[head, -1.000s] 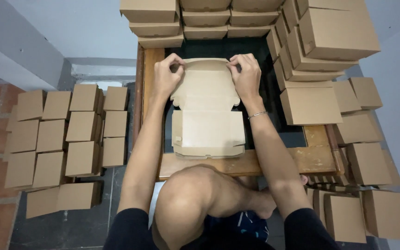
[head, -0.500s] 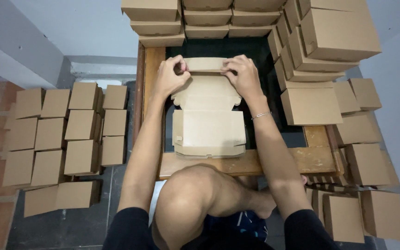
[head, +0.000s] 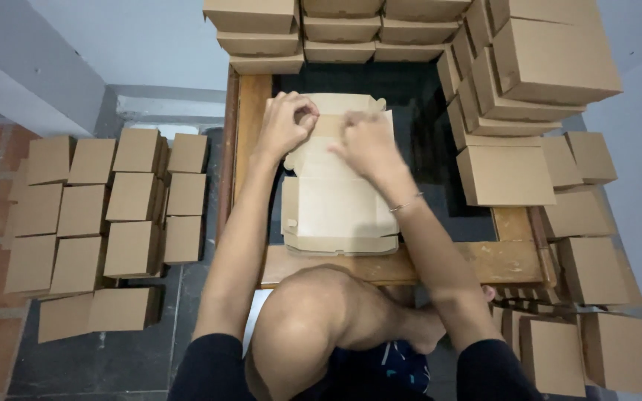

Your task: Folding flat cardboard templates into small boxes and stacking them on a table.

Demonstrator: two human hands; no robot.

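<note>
A flat, partly folded brown cardboard box (head: 339, 208) lies open on the low wooden table (head: 380, 263) in front of me. My left hand (head: 285, 125) pinches the far flap of the box near its left corner. My right hand (head: 365, 142) presses on the same far flap toward the middle, a thin bracelet on its wrist. Both hands grip the folded-over lid edge. My bent knee (head: 313, 319) is below the table's near edge.
Finished closed boxes are stacked along the table's back (head: 313, 30) and right side (head: 529, 82). More boxes (head: 105, 200) lie in rows on the dark floor to the left, and others (head: 596, 297) on the right. A grey wall (head: 24, 67) rises at upper left.
The far flap has been folded down toward me. My right hand has slid left from the flap's right corner to its middle, and my left hand stays at the left corner.
</note>
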